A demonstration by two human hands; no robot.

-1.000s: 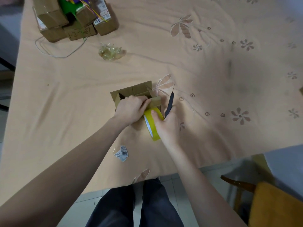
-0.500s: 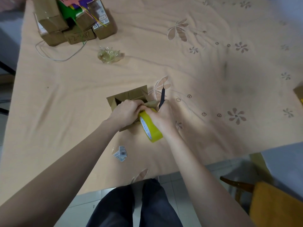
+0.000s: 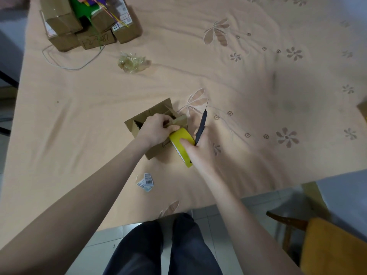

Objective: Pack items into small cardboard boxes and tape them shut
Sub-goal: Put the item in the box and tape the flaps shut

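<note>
A small brown cardboard box (image 3: 153, 114) lies on the table near the front edge, its far flaps standing up. My left hand (image 3: 156, 129) rests on top of it, fingers curled over a flap and the tape's end. My right hand (image 3: 198, 151) grips a yellow tape roll (image 3: 181, 144) against the box's right side. The same hand also holds a thin dark tool (image 3: 201, 126) whose point sticks up and away from me. What is inside the box is hidden by my left hand.
A pile of taped cardboard boxes (image 3: 87, 22) with colourful items sits at the far left, a thin wire (image 3: 65, 64) looping out of it. Crumpled clear tape (image 3: 132, 62) lies behind the box. Barcode label scraps (image 3: 147, 181) lie near the table's front edge. A wooden chair (image 3: 317, 245) stands at lower right.
My right hand has drawn the tape roll slightly back toward me and to the right along the box. My left hand stays on the box's top, fingers now pinching at the flap.
</note>
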